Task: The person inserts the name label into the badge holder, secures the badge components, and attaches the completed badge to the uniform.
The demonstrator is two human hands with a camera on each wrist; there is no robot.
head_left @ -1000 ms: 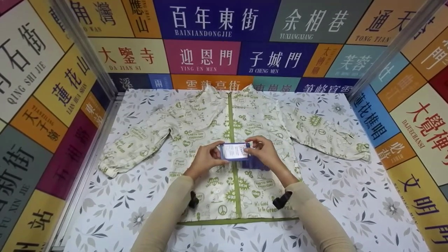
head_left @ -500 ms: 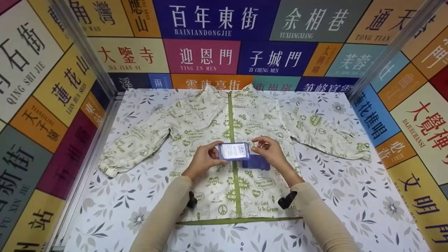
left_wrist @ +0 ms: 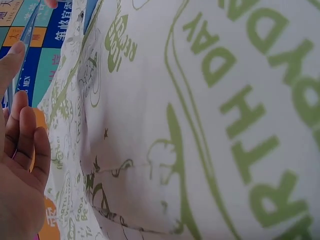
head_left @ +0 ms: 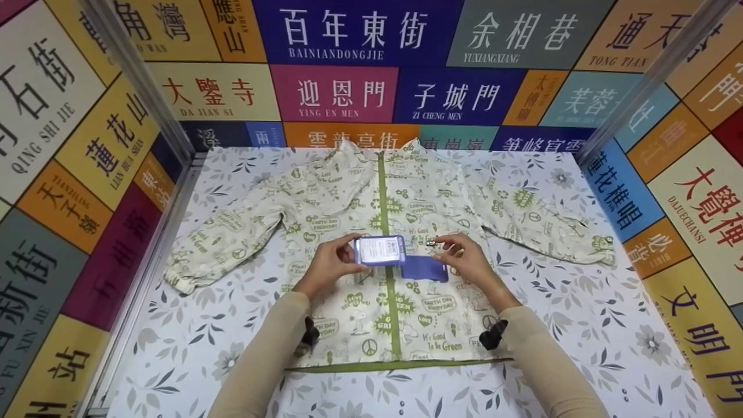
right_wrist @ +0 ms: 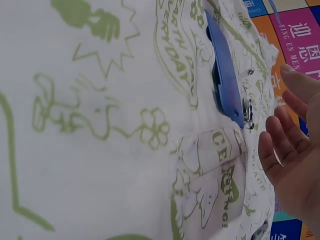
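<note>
A: Since the right hand (head_left: pixel 464 256) has drawn back from the card holder (head_left: pixel 378 251), what supports it?

B: Left hand (head_left: pixel 325 264) alone, pinching its edge over the jacket (head_left: pixel 429 200), near a blue piece (head_left: pixel 425 267). Right: fingers loosely bent, holding nothing. Judgement: one-handed support suffices.

A: Legible text?

B: Card print too small. Jacket: "EARTH DAY EVERYDAY". Wall panels (head_left: pixel 354 32): "BAINIANDONGJIE", "YING EN MEN".

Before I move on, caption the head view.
Left hand holds a blue-framed white card above a green-printed white fabric jacket, right hand near a flat blue rectangle.
</note>
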